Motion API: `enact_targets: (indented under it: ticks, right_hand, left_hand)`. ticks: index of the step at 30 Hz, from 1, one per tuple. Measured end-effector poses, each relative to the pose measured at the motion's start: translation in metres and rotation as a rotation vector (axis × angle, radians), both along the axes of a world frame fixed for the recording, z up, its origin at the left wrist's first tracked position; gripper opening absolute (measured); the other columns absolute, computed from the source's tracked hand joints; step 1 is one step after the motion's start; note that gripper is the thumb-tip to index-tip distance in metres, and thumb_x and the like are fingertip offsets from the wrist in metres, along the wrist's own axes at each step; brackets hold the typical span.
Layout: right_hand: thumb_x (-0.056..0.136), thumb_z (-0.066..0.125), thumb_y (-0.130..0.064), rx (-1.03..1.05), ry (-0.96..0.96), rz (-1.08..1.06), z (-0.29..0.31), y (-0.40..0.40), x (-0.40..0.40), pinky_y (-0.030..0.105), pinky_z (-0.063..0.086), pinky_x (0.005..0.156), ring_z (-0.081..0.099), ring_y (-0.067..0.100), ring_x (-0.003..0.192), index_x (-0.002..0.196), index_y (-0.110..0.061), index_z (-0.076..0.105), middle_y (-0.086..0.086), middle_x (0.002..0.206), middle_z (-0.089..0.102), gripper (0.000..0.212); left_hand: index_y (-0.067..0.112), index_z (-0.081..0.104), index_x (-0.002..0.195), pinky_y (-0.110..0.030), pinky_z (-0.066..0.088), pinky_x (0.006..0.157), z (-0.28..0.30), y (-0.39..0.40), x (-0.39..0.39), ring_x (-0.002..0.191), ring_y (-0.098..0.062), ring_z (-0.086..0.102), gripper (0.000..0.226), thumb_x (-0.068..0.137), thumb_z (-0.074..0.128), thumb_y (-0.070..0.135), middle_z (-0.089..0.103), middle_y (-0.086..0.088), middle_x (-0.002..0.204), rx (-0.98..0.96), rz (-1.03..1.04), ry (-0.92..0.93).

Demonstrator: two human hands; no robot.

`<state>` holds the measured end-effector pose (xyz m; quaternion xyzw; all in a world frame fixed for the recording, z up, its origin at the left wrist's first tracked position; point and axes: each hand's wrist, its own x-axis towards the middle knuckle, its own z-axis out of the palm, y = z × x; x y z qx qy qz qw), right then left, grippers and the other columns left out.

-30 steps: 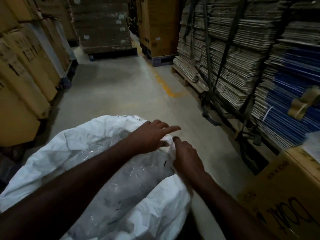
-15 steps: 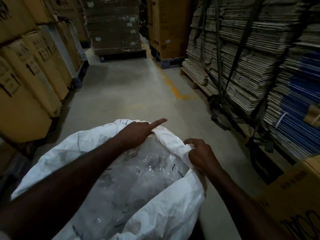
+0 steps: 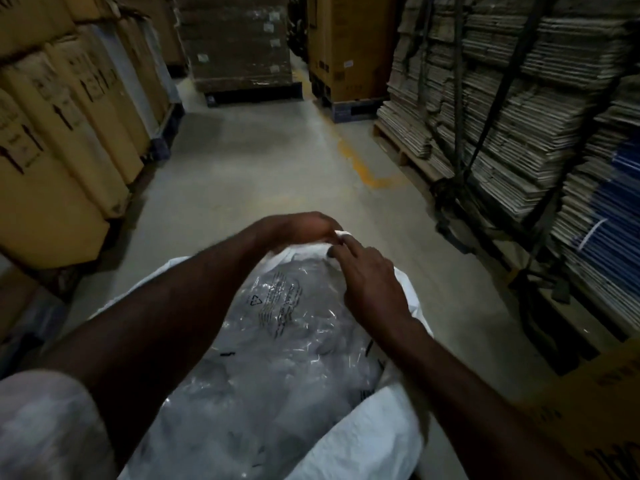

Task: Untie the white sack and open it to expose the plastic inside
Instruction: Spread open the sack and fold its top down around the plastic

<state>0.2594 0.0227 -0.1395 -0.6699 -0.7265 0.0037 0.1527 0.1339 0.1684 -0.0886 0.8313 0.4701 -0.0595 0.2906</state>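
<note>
Both hands are now meeting at the far edge of the sack's mouth, where half a second ago they were spread apart on opposite sides of the rim. Stacked cardboard boxes (image 3: pixel 52 140) are lining the left of the warehouse aisle, and strapped bundles of flattened cartons (image 3: pixel 519 109) are filling the pallet racks on the right, with a bare concrete floor (image 3: pixel 259 174) running between them. Low in the foreground, the white sack (image 3: pixel 363 441) is lying open, its woven rim folded back and bunched along the near and right sides. Inside it, the clear plastic (image 3: pixel 284 358) is showing across the whole opening, crinkled and glossy, with black printed text and a small triangle symbol near its far end. At that far edge the left hand (image 3: pixel 298 228) is curling its fingers over a pinch of white sack fabric. Just beside it, the right hand (image 3: pixel 372 282) is reaching in with loosely bent fingers, fingertips touching the same fold; whether it is gripping is unclear.
</note>
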Motion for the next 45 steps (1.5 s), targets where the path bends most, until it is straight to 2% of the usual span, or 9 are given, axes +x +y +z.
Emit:
enact_targets:
  ticks: [6, 9, 16, 22, 26, 29, 33, 37, 45]
  right_hand:
    - [0.082, 0.02, -0.027, 0.045, 0.17, -0.015, -0.005, 0.024, 0.015, 0.048, 0.05, 0.086, 0.063, 0.039, 0.097, 0.133, -0.023, 0.067, 0.004, 0.132, 0.063, 0.07]
    - [0.089, 0.046, -0.011, 0.085, 0.262, -0.044, -0.01, 0.033, 0.021, 0.05, 0.053, 0.084, 0.068, 0.04, 0.099, 0.12, -0.018, 0.075, 0.007, 0.116, 0.071, 0.043]
    - [0.09, 0.058, -0.009, -0.009, 0.361, -0.139, -0.008, 0.046, 0.004, 0.037, 0.047, 0.091, 0.065, 0.034, 0.116, 0.115, -0.027, 0.077, 0.007, 0.124, 0.073, 0.036]
    - [0.081, 0.062, -0.013, 0.066, -0.055, -0.103, 0.02, 0.048, -0.029, 0.042, 0.04, 0.089, 0.06, 0.036, 0.101, 0.096, -0.021, 0.073, 0.0, 0.11, 0.069, 0.021]
    - [0.085, 0.063, -0.016, 0.157, -0.134, -0.042, 0.031, 0.036, -0.053, 0.048, 0.038, 0.107, 0.063, 0.038, 0.108, 0.115, -0.031, 0.073, 0.0, 0.147, 0.06, 0.035]
    - [0.08, 0.064, -0.004, 0.228, -0.121, 0.082, 0.035, 0.036, -0.073, 0.062, 0.035, 0.113, 0.055, 0.045, 0.129, 0.106, -0.027, 0.077, 0.006, 0.152, 0.058, 0.037]
    - [0.079, 0.056, 0.003, 0.118, -0.078, 0.403, 0.044, 0.067, -0.099, 0.05, 0.043, 0.11, 0.051, 0.043, 0.133, 0.127, -0.025, 0.073, 0.007, 0.155, 0.054, 0.058]
    - [0.083, 0.055, -0.006, -0.043, -0.092, 0.484, 0.041, 0.104, -0.096, 0.041, 0.051, 0.087, 0.06, 0.038, 0.116, 0.127, -0.027, 0.063, 0.004, 0.147, 0.055, 0.05]
    - [0.077, 0.067, 0.001, -0.152, -0.026, 0.468, 0.022, 0.132, -0.097, 0.043, 0.052, 0.099, 0.061, 0.038, 0.119, 0.137, -0.034, 0.063, 0.007, 0.151, 0.053, 0.07]
  left_hand:
    - [0.037, 0.038, 0.161, -0.048, 0.045, 0.113, -0.019, -0.018, -0.043, 0.137, -0.033, 0.054, 0.071, 0.096, 0.067, 0.045, 0.054, -0.008, 0.153, 0.749, -0.186, -0.034]
    - [0.039, 0.049, 0.156, -0.057, 0.035, 0.119, -0.033, -0.043, -0.084, 0.143, -0.038, 0.049, 0.068, 0.092, 0.067, 0.029, 0.044, -0.007, 0.166, 1.065, -0.239, 0.083]
    - [0.049, 0.015, 0.168, -0.048, 0.046, 0.107, -0.051, -0.064, -0.121, 0.127, -0.038, 0.06, 0.078, 0.103, 0.049, 0.021, 0.035, -0.01, 0.171, 0.859, 0.034, 0.292]
    - [0.045, 0.045, 0.156, -0.042, 0.058, 0.09, -0.035, -0.03, -0.127, 0.107, -0.038, 0.072, 0.068, 0.099, 0.053, 0.009, 0.075, -0.012, 0.121, 0.697, 0.392, -0.156]
    - [0.028, 0.061, 0.137, -0.025, 0.047, 0.082, -0.012, 0.017, -0.152, 0.099, -0.019, 0.067, 0.038, 0.103, 0.064, 0.012, 0.072, -0.006, 0.124, 0.382, 0.548, -0.445]
    - [0.016, 0.063, 0.133, -0.022, 0.046, 0.056, -0.009, 0.034, -0.167, 0.061, -0.009, 0.055, 0.033, 0.101, 0.07, 0.011, 0.064, -0.005, 0.086, 0.094, 0.63, -0.476]
    - [0.012, 0.067, 0.13, -0.034, 0.056, 0.086, -0.012, 0.043, -0.177, 0.093, -0.018, 0.066, 0.032, 0.099, 0.074, 0.016, 0.069, -0.009, 0.117, -0.109, 0.605, -0.464]
    - [0.013, 0.068, 0.122, -0.021, 0.043, 0.05, -0.017, 0.03, -0.178, 0.056, -0.009, 0.053, 0.031, 0.096, 0.08, 0.024, 0.066, -0.005, 0.081, 0.018, 0.677, -0.623]
    - [0.039, 0.052, 0.147, -0.05, 0.044, 0.112, -0.035, -0.053, -0.188, 0.144, -0.031, 0.05, 0.068, 0.086, 0.078, 0.025, 0.049, -0.004, 0.162, 0.959, 0.18, 0.059]
